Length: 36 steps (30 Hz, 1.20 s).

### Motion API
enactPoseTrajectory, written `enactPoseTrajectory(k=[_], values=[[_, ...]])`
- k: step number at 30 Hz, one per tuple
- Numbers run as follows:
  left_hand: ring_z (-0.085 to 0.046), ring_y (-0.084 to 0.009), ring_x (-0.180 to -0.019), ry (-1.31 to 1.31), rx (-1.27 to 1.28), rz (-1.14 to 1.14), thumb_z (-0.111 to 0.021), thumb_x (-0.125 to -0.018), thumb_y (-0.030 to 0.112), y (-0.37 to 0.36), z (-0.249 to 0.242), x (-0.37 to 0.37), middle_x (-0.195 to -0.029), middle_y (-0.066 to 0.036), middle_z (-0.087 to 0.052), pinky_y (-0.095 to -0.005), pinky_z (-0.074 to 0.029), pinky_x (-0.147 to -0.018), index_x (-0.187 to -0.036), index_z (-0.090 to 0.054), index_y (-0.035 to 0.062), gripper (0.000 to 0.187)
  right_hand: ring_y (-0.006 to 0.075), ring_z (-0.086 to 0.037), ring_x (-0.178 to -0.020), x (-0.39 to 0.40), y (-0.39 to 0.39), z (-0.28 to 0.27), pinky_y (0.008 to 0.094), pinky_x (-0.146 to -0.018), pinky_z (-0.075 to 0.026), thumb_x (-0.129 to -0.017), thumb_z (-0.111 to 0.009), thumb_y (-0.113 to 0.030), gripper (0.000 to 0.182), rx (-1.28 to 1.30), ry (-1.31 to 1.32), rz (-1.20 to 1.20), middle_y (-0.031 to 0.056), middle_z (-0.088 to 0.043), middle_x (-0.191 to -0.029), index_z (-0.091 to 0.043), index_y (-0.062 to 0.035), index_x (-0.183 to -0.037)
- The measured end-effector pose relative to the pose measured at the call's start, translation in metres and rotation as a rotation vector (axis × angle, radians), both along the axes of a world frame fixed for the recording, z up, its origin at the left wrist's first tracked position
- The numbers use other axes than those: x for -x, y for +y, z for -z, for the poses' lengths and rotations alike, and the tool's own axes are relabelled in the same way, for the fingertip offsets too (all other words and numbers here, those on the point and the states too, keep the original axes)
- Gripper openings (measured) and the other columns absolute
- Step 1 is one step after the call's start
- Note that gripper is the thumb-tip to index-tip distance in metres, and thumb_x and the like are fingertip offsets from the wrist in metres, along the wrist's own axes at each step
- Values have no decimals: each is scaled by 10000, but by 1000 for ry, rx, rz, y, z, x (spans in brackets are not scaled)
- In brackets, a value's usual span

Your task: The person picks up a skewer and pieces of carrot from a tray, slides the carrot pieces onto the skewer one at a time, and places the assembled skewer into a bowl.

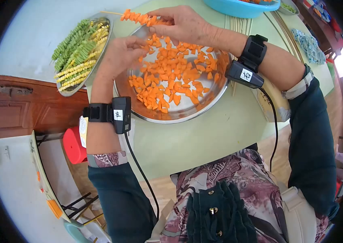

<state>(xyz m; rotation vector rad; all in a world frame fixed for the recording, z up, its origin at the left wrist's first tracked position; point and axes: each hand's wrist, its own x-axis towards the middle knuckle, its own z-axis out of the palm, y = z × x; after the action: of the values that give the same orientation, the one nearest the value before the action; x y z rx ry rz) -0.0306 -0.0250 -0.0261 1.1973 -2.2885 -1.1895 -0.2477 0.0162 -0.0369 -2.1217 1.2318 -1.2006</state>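
Note:
A bamboo skewer threaded with orange carrot pieces is gripped by my right hand, its bare tip pointing left. Below it stands a wide steel basin holding many loose, cut carrot pieces. My left hand is over the basin's left rim, thumb and fingers curled close together just below the skewer. Whatever lies between those fingertips, if anything, is too small to make out. Both wrists wear black straps with small boxes and cables.
Left of the basin, a metal tray bears green and yellow skewers. At the back are a blue basin and a bundle of bare sticks. A blue-white mesh cloth lies right. A red stool stands below left.

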Motion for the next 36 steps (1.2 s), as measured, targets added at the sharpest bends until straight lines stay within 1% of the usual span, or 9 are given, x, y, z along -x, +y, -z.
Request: enactPoseTrajectory(k=[17, 19, 20, 22, 26, 29, 31, 32, 36], values=[[-581, -78, -556, 1, 28, -22, -601, -841, 86, -7, 3, 0, -721, -32, -630, -214, -474, -497, -1040, -649, -10, 226, 147, -625, -491, 5, -10, 0, 266, -551, -544, -852, -594, -292, 435, 45, -37, -6, 134, -682, -746, -596, -5, -1179], [-626, -143, -906, 73, 96, 25, -622, -855, 121, -12, 15, 2, -1006, -78, -633, -249, -511, -724, -1207, -572, 9, 373, 147, -624, -491, 5, -14, 5, 267, -552, -545, -853, -595, -287, 429, 72, -15, 23, 131, -683, -747, -596, -9, -1180], [-626, -143, -906, 75, 97, 24, -622, -855, 121, -7, 16, 6, -1006, -78, -633, -249, -511, -724, -1207, -572, 9, 373, 146, -624, -492, 5, -15, 7, 267, -552, -546, -855, -595, -281, 423, 95, 3, 55, 128, -683, -749, -596, -13, -1182], [-526, -227, -1130, 52, 235, 73, -683, -790, 125, 8, 19, 16, -1176, -124, -567, -324, -436, -951, -1262, -539, 36, 501, 148, -626, -496, 5, -11, 3, 268, -556, -547, -856, -593, -277, 421, 72, 2, 39, 131, -685, -754, -596, -14, -1183], [-464, -292, -1202, -227, 378, 251, -743, -714, 121, 7, 23, 15, -1227, -154, -529, -364, -357, -1043, -1285, -535, 85, 609, 154, -639, -517, 5, -14, 5, 272, -568, -553, -857, -590, -271, 416, 106, 3, 17, 136, -689, -767, -595, -16, -1186], [-516, -282, -1132, -266, 445, 384, -767, -668, 99, 10, 18, 18, -1181, -146, -549, -351, -415, -982, -1235, -567, 83, 602, 156, -644, -528, 5, -12, 4, 273, -567, -552, -852, -588, -268, 407, 88, 24, 42, 130, -690, -767, -601, -25, -1178], [-608, -228, -932, -431, 315, 462, -771, -660, 77, 9, 14, 23, -1077, -117, -591, -325, -512, -798, -1136, -610, 60, 503, 156, -644, -527, 5, -12, 2, 274, -568, -553, -850, -590, -270, 402, 76, 5, 29, 127, -690, -758, -606, -27, -1170], [-608, -228, -932, -431, 310, 464, -771, -660, 77, 9, 14, 22, -1077, -117, -591, -325, -512, -798, -1136, -610, 60, 503, 157, -644, -525, 5, -11, 2, 275, -568, -553, -847, -592, -272, 397, 65, -15, 13, 123, -689, -750, -611, -30, -1162], [-596, -156, -562, -282, 12, 310, -682, -763, 98, 6, 15, 15, -791, -88, -623, -269, -488, -490, -1003, -639, -9, 266, 160, -650, -528, 4, -10, 2, 277, -569, -555, -842, -594, -279, 395, 77, -9, 11, 118, -688, -731, -618, -28, -1145]])
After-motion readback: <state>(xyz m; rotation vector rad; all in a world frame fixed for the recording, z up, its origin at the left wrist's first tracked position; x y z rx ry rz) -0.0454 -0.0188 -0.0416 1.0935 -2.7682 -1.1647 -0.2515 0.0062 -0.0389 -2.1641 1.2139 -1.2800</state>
